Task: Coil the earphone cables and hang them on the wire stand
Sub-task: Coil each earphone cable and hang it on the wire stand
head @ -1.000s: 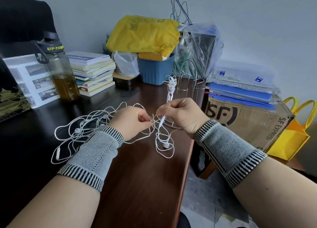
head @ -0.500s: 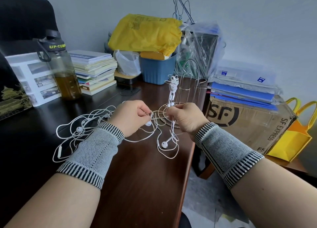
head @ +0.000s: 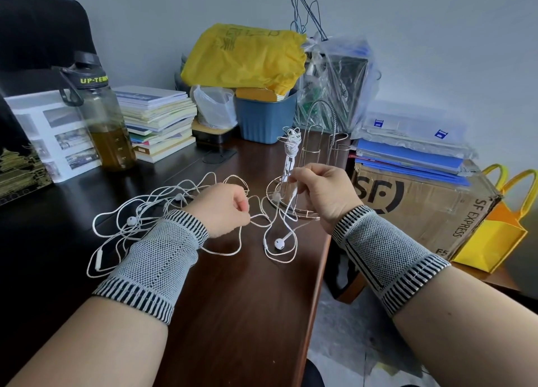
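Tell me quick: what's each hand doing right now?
Left hand: closed, pinching the earphone cable.
Right hand: closed, pinching the same cable higher up.

We see a dark wooden desk (head: 238, 299) with a smooth, slightly glossy top at the centre of the frame. The earphone cables (head: 163, 209) on it look like smooth white plastic or rubber. Right of centre stands a thin, shiny metal wire stand (head: 313, 153). Knitted cloth wristbands (head: 157, 258) wrap both wrists. At upper left we find a clear plastic bottle (head: 102, 124) and stacked paper books (head: 157, 121). At right sits a matt cardboard box (head: 431, 206); a crinkled yellow plastic bag (head: 244, 57) lies at top centre.
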Tool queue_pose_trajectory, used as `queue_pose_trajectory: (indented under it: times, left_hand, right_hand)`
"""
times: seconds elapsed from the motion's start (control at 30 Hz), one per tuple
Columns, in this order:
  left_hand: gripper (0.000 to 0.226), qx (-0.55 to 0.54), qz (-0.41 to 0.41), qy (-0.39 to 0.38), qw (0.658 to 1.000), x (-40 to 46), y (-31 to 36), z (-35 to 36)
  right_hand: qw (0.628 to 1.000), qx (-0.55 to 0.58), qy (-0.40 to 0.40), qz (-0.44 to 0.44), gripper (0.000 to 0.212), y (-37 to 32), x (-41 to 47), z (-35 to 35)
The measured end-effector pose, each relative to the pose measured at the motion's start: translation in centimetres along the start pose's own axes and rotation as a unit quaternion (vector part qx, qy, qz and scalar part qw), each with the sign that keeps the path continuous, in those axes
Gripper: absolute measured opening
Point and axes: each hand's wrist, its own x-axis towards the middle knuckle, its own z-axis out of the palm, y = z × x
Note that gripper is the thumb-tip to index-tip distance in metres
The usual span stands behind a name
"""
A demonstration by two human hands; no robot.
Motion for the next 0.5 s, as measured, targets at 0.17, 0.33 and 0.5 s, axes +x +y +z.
queue_pose_trajectory:
  times: [0.17, 0.33, 0.5]
  left_hand:
    - [0.009, 0.100, -0.035, -0.004, 0.994, 0.0, -0.3, -0.2]
    - [0.013, -0.011, 0.047, 0.097, 0.994, -0.2, 1.8, -0.2]
    - [0.031, -0.286, 0.108, 0.032, 0.952, -2.1, 5.7, 0.2]
  right_hand:
    - [0.996, 0.083, 0.014, -0.009, 0.016, -0.8, 0.2, -0.7]
    - [0.992, 0.126, 0.000, 0.012, 0.010, -1.3, 0.0, -1.5]
    - [0.985, 0.171, -0.008, 0.030, 0.019, -1.8, -0.3, -2.6]
